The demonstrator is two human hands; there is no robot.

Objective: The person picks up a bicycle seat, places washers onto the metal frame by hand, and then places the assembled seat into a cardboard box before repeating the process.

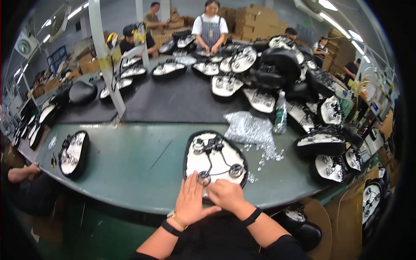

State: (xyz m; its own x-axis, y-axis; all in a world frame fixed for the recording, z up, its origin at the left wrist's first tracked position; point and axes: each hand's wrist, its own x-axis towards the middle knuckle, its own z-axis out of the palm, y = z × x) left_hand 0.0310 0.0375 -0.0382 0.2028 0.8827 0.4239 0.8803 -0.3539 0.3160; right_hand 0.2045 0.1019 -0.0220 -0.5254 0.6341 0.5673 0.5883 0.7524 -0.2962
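Observation:
A bicycle saddle [216, 161] lies upside down on the green table in front of me, its white base, black wire frame and coil springs facing up. My left hand [191, 200] lies flat with stretched fingers on the saddle's near edge, the fingertips beside the near left spring [204, 178]. Close by on the right, my right hand [226, 196] is closed at the saddle's near edge. What its fingers hold, if anything, is hidden.
A plastic bag of small shiny metal parts [248, 128] spills at the right, by a plastic bottle [281, 113]. More upturned saddles pile up beyond it. A single saddle [74, 154] lies at the left. A white post [104, 56] rises behind the table. Across it, a person [210, 30] works.

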